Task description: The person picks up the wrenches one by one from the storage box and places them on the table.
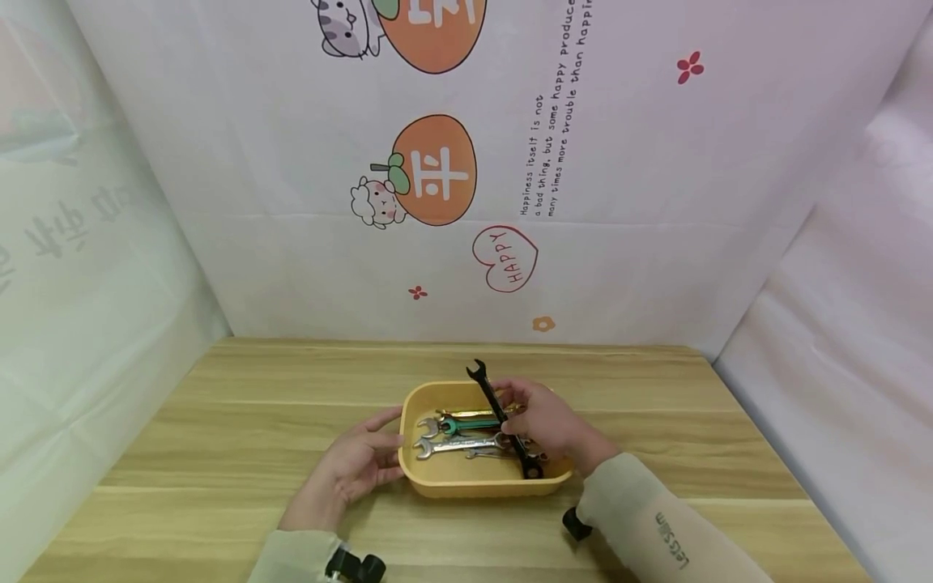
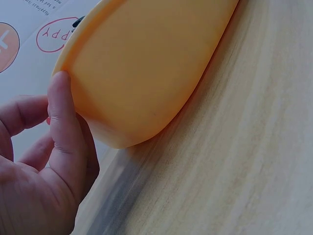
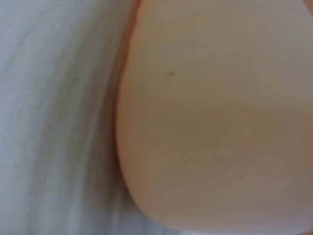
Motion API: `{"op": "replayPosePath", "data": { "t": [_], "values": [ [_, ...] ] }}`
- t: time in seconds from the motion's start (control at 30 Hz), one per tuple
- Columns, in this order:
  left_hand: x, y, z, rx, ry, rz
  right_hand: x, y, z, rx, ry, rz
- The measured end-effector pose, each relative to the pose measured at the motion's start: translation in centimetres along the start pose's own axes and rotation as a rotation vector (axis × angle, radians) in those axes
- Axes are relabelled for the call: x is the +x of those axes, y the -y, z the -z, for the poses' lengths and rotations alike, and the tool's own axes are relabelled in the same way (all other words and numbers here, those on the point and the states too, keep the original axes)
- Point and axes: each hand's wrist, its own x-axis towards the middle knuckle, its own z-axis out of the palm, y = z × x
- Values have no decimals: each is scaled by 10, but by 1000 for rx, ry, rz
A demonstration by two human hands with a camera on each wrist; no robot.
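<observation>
A yellow plastic bin (image 1: 492, 489) sits on the table with several wrenches inside. Among these are a silver wrench (image 1: 459, 444) and a green wrench (image 1: 474, 423). My right hand (image 1: 547, 421) pinches a black combination wrench (image 1: 486, 387) by its middle, slanted over the bin, its open end beyond the far rim and its ring end low near the front wall. At the left side my left hand (image 1: 357, 461) touches the bin's outer wall with its fingers, also seen on the wall in the left wrist view. The right wrist view shows the bin wall blurred, no hand.
The wood-grain table (image 1: 291, 389) extends on both sides of the bin. Behind it rises a white printed sheet (image 1: 619, 267), with more white sheeting at left and right. Dark wrist mounts (image 1: 357, 565) are strapped at the sleeves.
</observation>
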Motion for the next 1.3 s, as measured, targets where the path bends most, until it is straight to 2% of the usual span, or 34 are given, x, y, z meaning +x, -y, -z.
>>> {"op": "replayPosePath", "data": {
  "t": [0.17,0.33,0.67,0.93,1.1,1.3],
  "values": [
    [-1,1,0,-1,3,1,-1,3,8,78,-88,-30],
    [-2,0,1,-4,7,2,-1,7,18,71,-164,-42],
    [-2,-2,0,-6,5,-1,-5,11,34,153,-214,-36],
    [-1,-3,0,-5,5,3,-8,14,49,294,-236,-34],
    [-1,-3,0,-4,2,4,-14,14,67,365,-249,-26],
    [-1,-1,-1,-4,-3,7,-27,8,99,426,-263,-22]
  ]
}}
